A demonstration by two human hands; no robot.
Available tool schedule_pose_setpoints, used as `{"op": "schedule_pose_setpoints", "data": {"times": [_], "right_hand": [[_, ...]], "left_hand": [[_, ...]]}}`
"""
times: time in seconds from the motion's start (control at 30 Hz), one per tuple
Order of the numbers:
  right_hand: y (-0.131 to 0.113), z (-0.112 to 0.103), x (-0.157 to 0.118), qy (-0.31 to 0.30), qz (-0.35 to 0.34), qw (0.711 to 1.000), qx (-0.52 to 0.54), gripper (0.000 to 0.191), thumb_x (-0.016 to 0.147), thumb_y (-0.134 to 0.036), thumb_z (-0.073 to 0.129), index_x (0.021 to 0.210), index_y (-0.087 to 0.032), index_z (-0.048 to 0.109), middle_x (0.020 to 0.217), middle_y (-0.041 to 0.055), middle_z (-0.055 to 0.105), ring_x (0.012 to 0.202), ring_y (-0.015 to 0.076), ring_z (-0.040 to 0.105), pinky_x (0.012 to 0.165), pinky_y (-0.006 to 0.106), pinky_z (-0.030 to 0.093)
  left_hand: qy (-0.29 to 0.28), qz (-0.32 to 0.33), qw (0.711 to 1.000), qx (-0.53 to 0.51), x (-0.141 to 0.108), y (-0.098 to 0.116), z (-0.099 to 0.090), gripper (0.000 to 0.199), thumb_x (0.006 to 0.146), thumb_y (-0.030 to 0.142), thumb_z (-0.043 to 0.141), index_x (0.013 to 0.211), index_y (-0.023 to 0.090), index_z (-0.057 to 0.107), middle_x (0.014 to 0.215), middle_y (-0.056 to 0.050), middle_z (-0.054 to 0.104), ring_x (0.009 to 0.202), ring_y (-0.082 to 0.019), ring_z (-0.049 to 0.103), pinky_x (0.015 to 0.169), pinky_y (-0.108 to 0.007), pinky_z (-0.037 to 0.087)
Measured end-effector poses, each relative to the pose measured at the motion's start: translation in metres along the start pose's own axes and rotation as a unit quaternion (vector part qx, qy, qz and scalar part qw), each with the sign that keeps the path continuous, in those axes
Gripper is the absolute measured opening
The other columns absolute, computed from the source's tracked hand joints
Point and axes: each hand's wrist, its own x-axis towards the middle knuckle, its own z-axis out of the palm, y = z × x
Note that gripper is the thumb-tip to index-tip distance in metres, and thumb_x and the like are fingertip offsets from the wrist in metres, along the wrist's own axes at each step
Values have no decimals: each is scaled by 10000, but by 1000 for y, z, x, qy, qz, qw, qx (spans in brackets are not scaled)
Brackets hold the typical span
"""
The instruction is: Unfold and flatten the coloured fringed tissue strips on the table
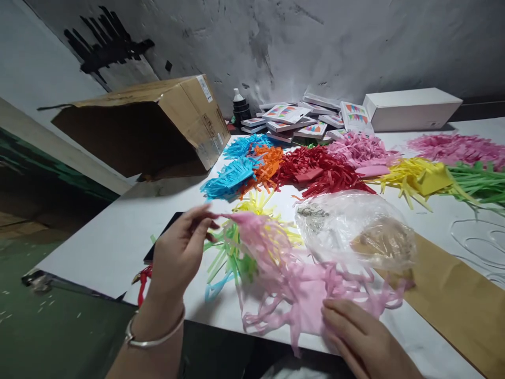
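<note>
My left hand (183,242) is raised over the table and closed, pinching the twisted end of a pink tissue-paper tassel (262,229) between thumb and fingertips. The tassel's fringe trails down to the right, blurred by motion. A flat pink middle part (310,305) with cut strips on both sides lies by the table's front edge. My right hand (355,331) has its fingers together on the right edge of this part; its thumb is not clearly visible. Under and behind the raised fringe lie green tassel strips (232,252) and yellow ones (256,202).
Blue (232,176), orange (268,163), red (315,166) and yellow (426,179) tassels line the back. A clear plastic bag (351,221) lies on brown paper (442,284). Behind stand an open carton (189,116), flat printed boxes (292,116) and a white box (410,108).
</note>
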Motion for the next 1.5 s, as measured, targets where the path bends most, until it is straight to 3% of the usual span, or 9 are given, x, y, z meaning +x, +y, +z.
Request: {"op": "schedule_pose_setpoints", "data": {"times": [0.13, 0.27, 0.33, 0.57, 0.73, 0.9, 1.13, 1.3, 1.5], "right_hand": [[0, 17, -8, -21, -61, 997, -52, 256, 993, -223, 532, 1187, -179, 692, 1203, 58, 743, 1135, 186, 696, 967, 272, 567], [6, 23, -14, -8, -77, 992, -105, 267, 985, -288, 559, 1186, -185, 701, 1263, 35, 722, 1203, 206, 655, 1013, 333, 522], [13, 22, -22, 3, -63, 991, -122, 272, 1000, -327, 540, 1175, -193, 701, 1272, 21, 718, 1192, 206, 654, 1056, 356, 461], [29, -8, -52, 100, 100, 951, -275, 169, 955, -264, 607, 1061, -176, 705, 1168, 173, 733, 1021, 361, 690, 831, 509, 464], [2, 0, -21, 82, -81, 984, -136, 244, 992, -199, 522, 1167, -138, 680, 1089, 79, 773, 1058, 203, 702, 971, 349, 503], [3, 31, -35, 81, -26, 995, -60, 382, 960, -17, 360, 1088, -139, 698, 1054, 62, 771, 1088, 195, 685, 1098, 386, 419], [1, 40, -53, 114, 65, 991, 12, 278, 997, -100, 454, 1060, -189, 711, 1085, 54, 764, 1137, 208, 647, 1108, 429, 332], [1, 23, -37, 46, 39, 997, -41, 208, 1025, -280, 528, 1113, -210, 702, 1105, 20, 759, 1001, 184, 652, 959, 342, 373], [25, 23, -33, 13, 91, 982, -165, 350, 1051, -313, 422, 1322, -186, 604, 1218, 86, 711, 980, 238, 660, 778, 374, 448]], "left_hand": [[-22, 186, 973, 134, -15, 3, 31, 309, 944, 264, 607, 1244, 192, 589, 1149, -114, 642, 1071, -283, 629, 916, -441, 542], [-388, 333, 859, 44, -91, 25, 87, 238, 942, 283, 632, 1164, 205, 595, 1108, -86, 674, 1007, -223, 624, 889, -343, 523], [-442, 335, 829, 73, -119, 29, 105, 255, 916, 344, 687, 1098, 194, 592, 1057, -79, 676, 975, -232, 605, 871, -353, 508], [-390, 328, 858, 67, -138, 16, 113, 164, 956, 64, 484, 1031, 167, 588, 1000, -66, 687, 899, -208, 567, 829, -347, 462], [-359, 329, 873, 24, -149, 26, 120, 156, 940, 61, 472, 990, 143, 596, 961, -94, 697, 899, -221, 585, 872, -375, 480], [-417, 312, 851, 62, -134, 22, 116, 245, 975, 324, 596, 1158, 163, 609, 1185, -114, 712, 1078, -261, 609, 976, -419, 462], [-184, 177, 926, 278, -97, 4, 94, 226, 982, 219, 558, 1177, 137, 636, 1240, -182, 691, 1146, -360, 586, 935, -523, 413], [-341, 272, 893, 109, -139, 29, 101, 446, 911, 463, 687, 1252, 191, 590, 1267, -107, 685, 1126, -312, 572, 1042, -523, 342], [-356, 272, 890, 79, -166, 23, 119, 241, 929, 161, 619, 1162, 222, 607, 1170, -56, 728, 1064, -246, 596, 1079, -525, 298]]}}
